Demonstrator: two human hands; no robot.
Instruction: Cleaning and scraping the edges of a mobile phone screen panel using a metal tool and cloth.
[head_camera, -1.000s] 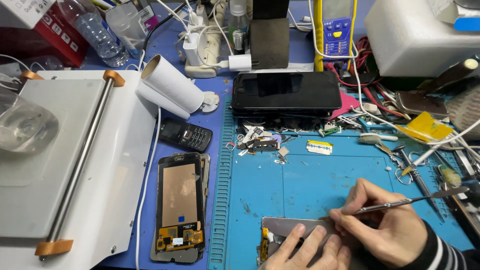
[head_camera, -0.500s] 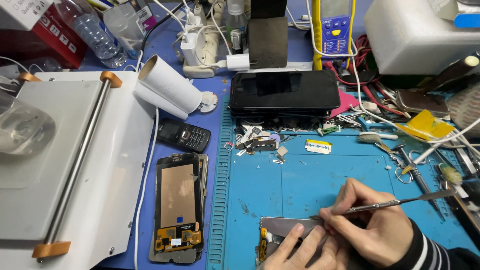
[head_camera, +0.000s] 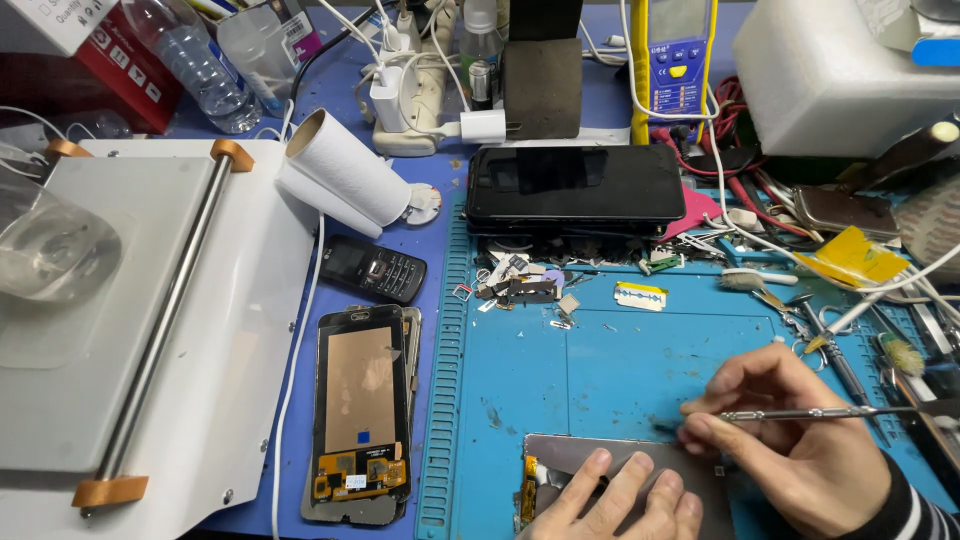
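Pinching a thin metal tool (head_camera: 820, 412) between thumb and fingers, the right hand (head_camera: 800, 450) works at the near edge of the blue mat (head_camera: 600, 370). The left hand (head_camera: 615, 500) lies flat, fingers extended, pressing a grey phone panel (head_camera: 560, 455) there. An opened phone (head_camera: 362, 410) lies left of the mat.

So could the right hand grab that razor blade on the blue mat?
Probably yes. The razor blade lies flat on open blue mat, with nothing between it and the right hand. But that hand is holding a thin metal tool, so it isn't free.
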